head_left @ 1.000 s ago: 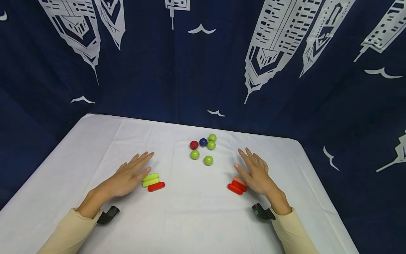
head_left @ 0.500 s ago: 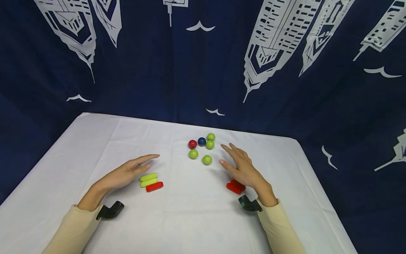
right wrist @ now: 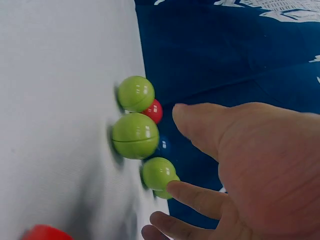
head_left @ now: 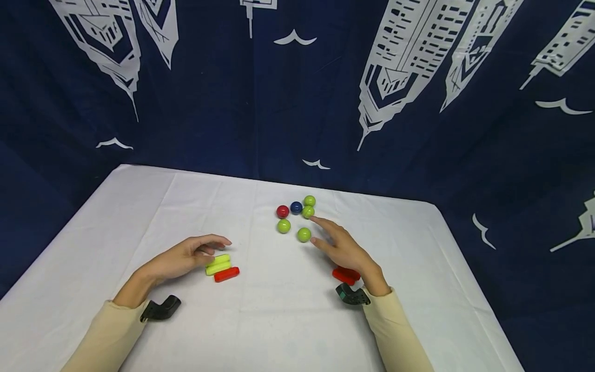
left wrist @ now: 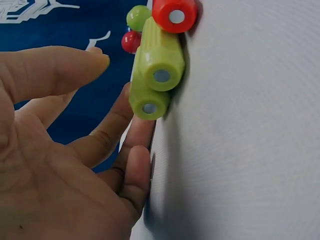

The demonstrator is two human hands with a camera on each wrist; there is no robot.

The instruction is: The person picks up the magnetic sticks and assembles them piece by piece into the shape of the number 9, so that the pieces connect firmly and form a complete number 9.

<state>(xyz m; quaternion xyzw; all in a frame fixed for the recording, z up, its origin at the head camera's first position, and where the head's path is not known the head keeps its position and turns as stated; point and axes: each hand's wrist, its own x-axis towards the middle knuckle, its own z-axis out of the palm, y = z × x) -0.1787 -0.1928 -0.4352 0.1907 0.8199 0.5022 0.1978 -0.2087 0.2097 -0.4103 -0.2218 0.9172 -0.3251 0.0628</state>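
My left hand (head_left: 178,258) hovers just left of two yellow-green ribbed rods (head_left: 218,269), fingers loosely bent, thumb tip overlapping the upper rod in the head view. Silvery discs show in the rod ends in the left wrist view. Against them lies a red rod (head_left: 226,274). My right hand (head_left: 346,251) reaches over the table with thumb and fingers spread. Its thumb tip is beside the nearest green ball (head_left: 304,235); its index fingertip is close to another green ball (right wrist: 159,173). Nothing is gripped by either hand.
Farther back sit a red ball (head_left: 282,211), a dark blue ball (head_left: 296,207) and other green balls (head_left: 283,226). Red rods (head_left: 344,276) lie partly behind the right wrist. A white cloth (head_left: 279,320) covers the table; a navy patterned curtain (head_left: 223,119) hangs behind its far edge.
My right hand has moved left and forward from the red rods toward the green balls. My left hand has turned, its fingers bending and dropping toward the yellow-green rods.
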